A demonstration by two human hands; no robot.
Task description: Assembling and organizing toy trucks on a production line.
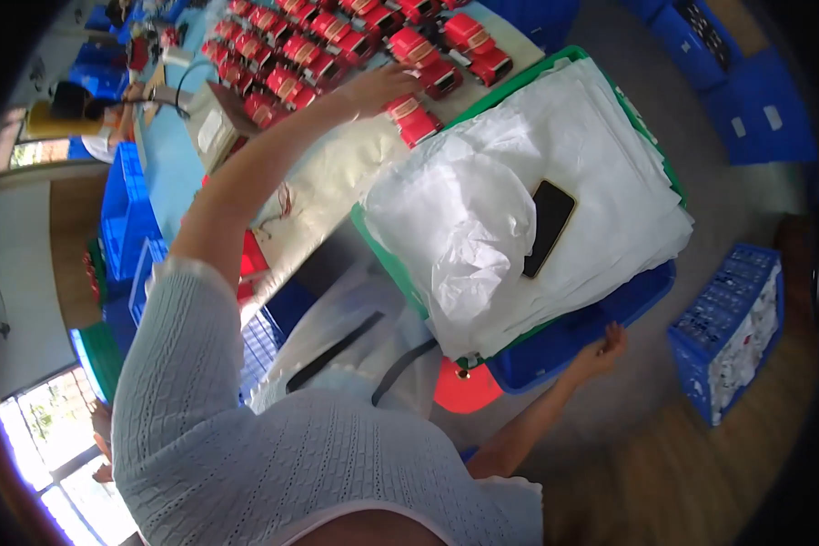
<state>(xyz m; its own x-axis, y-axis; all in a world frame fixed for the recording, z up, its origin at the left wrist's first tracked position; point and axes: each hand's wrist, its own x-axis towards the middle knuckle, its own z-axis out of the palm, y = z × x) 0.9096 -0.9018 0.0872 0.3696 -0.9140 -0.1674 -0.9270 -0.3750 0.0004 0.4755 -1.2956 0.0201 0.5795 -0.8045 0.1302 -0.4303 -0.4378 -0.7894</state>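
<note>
My left hand (379,92) reaches across the table to the near edge of a group of red toy cars. Its fingers curve round the rear end of one red toy car (413,121), which sits closer to me than the others; part of the grip is hidden. Low on the right, my right hand (601,353) is beside the rim of a blue crate (555,350). Its fingers are loosely bent and apart, with nothing seen in them. Between my hands, white paper sheets (601,136) are heaped on a green crate (393,250), and a dark phone (550,227) lies on them.
Several more red toy cars (311,60) stand in rows on the table (346,164). A cardboard box (218,127) is at the left. A filled blue crate (728,328) stands on the floor at right. A red stool (464,387) shows below the crates.
</note>
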